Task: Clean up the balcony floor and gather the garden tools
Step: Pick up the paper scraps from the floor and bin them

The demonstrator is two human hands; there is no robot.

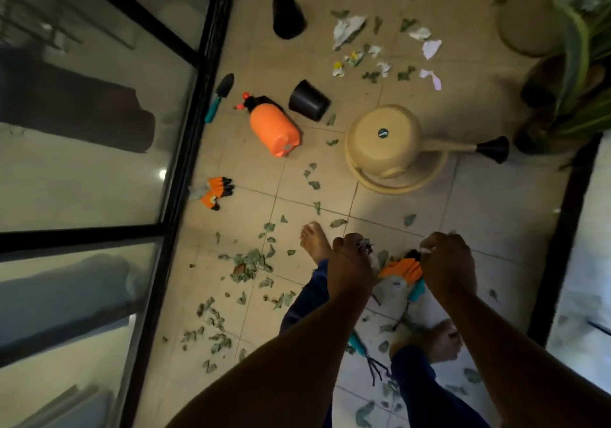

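My left hand is curled around a small dark crumpled scrap. Beside it, my right hand is curled too and pinches a small pale scrap. Both hover above an orange glove and a teal-handled tool lying on the tiled floor. Another pair of orange gloves lies by the glass door. A teal-handled trowel, an orange sprayer on its side and a beige watering can lie further off. A small hand rake lies between my bare feet.
Dry leaves litter the tiles, thickest at the left near the door frame. Torn paper scraps lie at the far end. Two black pots are tipped over. A beige planter and plants stand at the right.
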